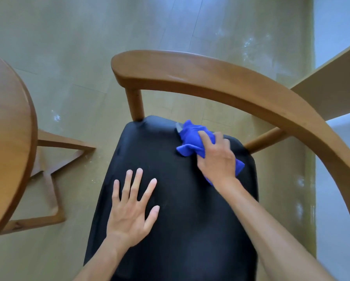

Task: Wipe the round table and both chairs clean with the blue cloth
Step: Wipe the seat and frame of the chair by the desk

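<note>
A wooden chair with a curved backrest and a black padded seat fills the middle of the view. My right hand grips the bunched blue cloth and presses it on the seat's far right corner. My left hand lies flat on the seat's left side, fingers straight and spread. The round wooden table shows only its edge at the far left.
The table's wooden base legs spread over the floor between table and chair. A pale wooden panel stands at the right behind the backrest. Worn greenish floor lies beyond the chair.
</note>
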